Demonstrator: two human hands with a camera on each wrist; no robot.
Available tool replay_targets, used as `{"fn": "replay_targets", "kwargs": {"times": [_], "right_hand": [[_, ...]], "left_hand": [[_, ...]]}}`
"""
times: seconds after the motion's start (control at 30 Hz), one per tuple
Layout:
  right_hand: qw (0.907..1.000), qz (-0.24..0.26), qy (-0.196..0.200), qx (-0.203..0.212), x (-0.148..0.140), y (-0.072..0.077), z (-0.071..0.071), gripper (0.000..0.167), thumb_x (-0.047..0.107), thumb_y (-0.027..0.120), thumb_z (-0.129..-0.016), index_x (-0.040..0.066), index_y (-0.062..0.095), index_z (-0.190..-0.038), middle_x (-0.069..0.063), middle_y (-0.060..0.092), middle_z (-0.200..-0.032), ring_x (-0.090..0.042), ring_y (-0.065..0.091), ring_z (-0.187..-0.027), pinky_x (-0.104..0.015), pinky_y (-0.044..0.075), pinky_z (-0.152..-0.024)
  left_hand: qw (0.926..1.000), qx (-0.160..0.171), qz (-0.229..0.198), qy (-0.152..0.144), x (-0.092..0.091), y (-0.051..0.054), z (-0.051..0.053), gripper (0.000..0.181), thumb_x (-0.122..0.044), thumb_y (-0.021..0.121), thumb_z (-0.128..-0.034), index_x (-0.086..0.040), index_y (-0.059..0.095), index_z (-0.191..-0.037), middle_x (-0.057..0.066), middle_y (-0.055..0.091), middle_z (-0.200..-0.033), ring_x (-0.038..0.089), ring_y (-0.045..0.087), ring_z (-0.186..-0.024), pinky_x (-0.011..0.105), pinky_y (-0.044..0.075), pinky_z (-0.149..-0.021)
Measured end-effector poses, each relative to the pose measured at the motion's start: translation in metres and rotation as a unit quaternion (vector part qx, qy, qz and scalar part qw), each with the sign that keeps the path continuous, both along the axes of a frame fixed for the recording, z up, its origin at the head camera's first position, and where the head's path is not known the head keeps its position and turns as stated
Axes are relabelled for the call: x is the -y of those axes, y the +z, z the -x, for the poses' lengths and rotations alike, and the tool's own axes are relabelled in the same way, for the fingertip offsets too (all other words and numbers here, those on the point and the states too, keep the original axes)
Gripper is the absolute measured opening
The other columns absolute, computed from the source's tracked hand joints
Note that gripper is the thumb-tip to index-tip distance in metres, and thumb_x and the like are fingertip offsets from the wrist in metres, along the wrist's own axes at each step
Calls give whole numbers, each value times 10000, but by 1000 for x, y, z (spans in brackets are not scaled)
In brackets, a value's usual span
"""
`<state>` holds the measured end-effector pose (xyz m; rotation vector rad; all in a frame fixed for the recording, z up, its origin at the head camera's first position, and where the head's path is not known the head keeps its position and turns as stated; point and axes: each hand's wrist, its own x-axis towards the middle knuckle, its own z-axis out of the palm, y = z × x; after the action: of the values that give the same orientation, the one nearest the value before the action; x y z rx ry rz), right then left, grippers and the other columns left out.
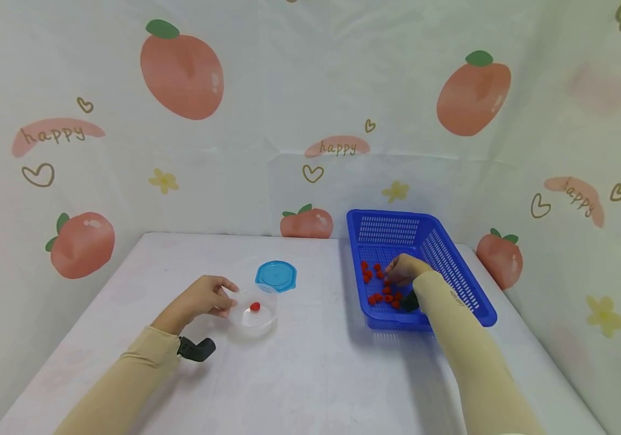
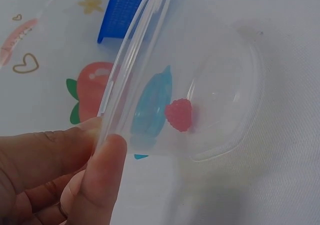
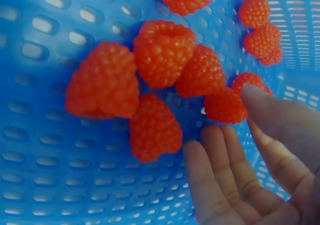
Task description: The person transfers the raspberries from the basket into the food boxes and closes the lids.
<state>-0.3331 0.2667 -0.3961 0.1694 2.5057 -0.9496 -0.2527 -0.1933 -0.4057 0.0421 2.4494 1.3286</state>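
Choosing raspberries point(image 3: 102, 82) in the blue basket point(image 1: 397, 324)
Our left hand point(image 1: 206, 296) pinches the clear tub point(image 1: 250, 330), one berry point(image 1: 255, 307) inside; our right hand point(image 1: 405, 269), thumb and fingers parted, reaches among the others. We judge this the picking step, calling next for a gentle pinch.

2 close-fitting, pale-yellow long sleeves reach the wrists, leaving the left hand point(image 1: 202, 301) and right hand point(image 1: 405, 270) uncovered. The left sleeve point(image 1: 120, 386) wrinkles near its cuff; the right sleeve point(image 1: 468, 350) bears a small dark marking point(image 1: 457, 297), unreadable here. A bent black device point(image 1: 197, 350) juts from the left wrist; a dark piece point(image 1: 410, 301) shows at the right.
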Motion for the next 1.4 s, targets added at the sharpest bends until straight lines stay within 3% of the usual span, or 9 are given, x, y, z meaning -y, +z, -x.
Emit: {"fn": "replay_targets", "kwargs": {"times": [0.1, 0.27, 0.5, 0.63, 0.8, 1.0, 1.2, 1.4], "right_hand": [[9999, -128, 38, -7, -1, -2, 1, 41, 19, 654, -884, 25, 623, -910, -46, 660, -882, -199, 628, -895, -364, 570, -848], [9998, -204, 79, -43, -2, -6, 2, 76, 17, 679, -863, 61, 631, -823, -22, 644, -843, -151, 596, -816, -313, 575, -786], [9990, -408, 171, -55, -2, -5, 3, 45, 31, 656, -885, -3, 681, -902, -17, 644, -836, -141, 604, -794, -299, 577, -776], [9998, -157, 22, -92, -2, 0, 1, 114, 2, 619, -888, -40, 670, -981, -53, 659, -872, -155, 623, -805, -323, 580, -809], [9974, 648, -281, -147, -5, 4, 0, 180, -3, 572, -932, -88, 623, -1083, -82, 649, -907, -156, 613, -796, -325, 578, -830], [9780, 2028, -453, -184, -11, 8, 1, 229, -6, 545, -956, -117, 552, -1156, -49, 633, -888, -136, 625, -790, -287, 574, -829], [9588, 2753, -374, -591, -14, 25, -5, 296, 25, 526, -977, -121, 489, -1231, -18, 644, -935, -112, 662, -862, -373, 496, -974], [9321, 3477, -438, -910, -13, 41, -12, 282, 31, 520, -981, -72, 473, -1238, 18, 645, -954, -78, 678, -873, -240, 551, -865]], "left_hand": [[10000, -8, -18, -2, 0, 0, 0, 399, -45, 700, -857, 70, 559, -1212, 100, 579, -787, 151, 618, -618, 272, 582, -645], [10000, -33, 13, -9, 0, -1, 0, 393, -47, 702, -856, 65, 566, -1207, 98, 581, -780, 152, 617, -618, 273, 581, -645], [10000, -18, 50, 16, 0, -1, 1, 396, -57, 709, -854, 56, 570, -1207, 99, 577, -787, 153, 617, -620, 273, 581, -642], [10000, 5, 32, -3, 0, -2, 2, 398, -59, 708, -855, 56, 570, -1210, 100, 579, -791, 152, 619, -619, 269, 582, -644], [10000, 22, 21, 46, 1, -3, 4, 393, -52, 706, -854, 50, 574, -1209, 102, 581, -793, 155, 624, -621, 269, 583, -648], [9999, 35, 91, 87, 1, -4, 5, 390, -59, 709, -855, 39, 579, -1209, 101, 581, -796, 158, 623, -622, 267, 581, -645], [9999, 49, 75, 88, 1, -5, 6, 389, -55, 710, -852, 39, 581, -1207, 104, 587, -796, 160, 627, -621, 270, 582, -645], [10000, 25, 50, 57, 1, -6, 6, 391, -48, 706, -850, 46, 577, -1207, 104, 594, -791, 160, 629, -622, 275, 584, -649]]}}
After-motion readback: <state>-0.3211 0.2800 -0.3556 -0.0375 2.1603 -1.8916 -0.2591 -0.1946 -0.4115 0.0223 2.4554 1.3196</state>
